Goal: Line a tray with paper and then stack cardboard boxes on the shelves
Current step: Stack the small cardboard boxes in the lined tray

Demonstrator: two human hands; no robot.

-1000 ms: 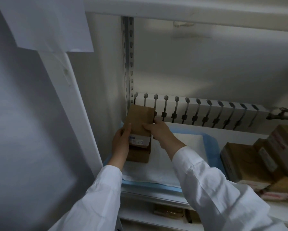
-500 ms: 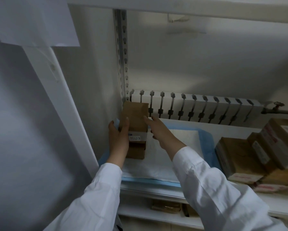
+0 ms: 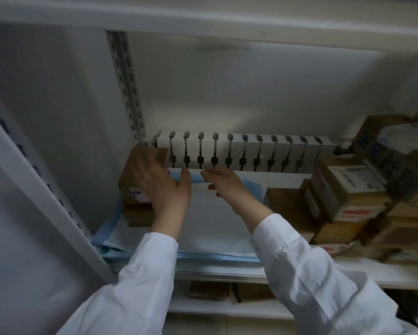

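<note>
A brown cardboard box with a white label sits on top of a second brown box at the far left of the shelf, on the blue-edged white paper liner. My left hand lies flat against the top box's right side, fingers spread. My right hand hovers over the liner just right of it, fingers apart and holding nothing. Both arms wear white sleeves.
Several brown cardboard boxes are piled at the right of the shelf. A white radiator runs along the back wall. A slotted metal upright stands at the left, and more boxes lie on the lower shelf.
The top box has been pushed back and left against the upright. My right hand has come off the box and moved right over the liner; my left hand now rests on its right side.
</note>
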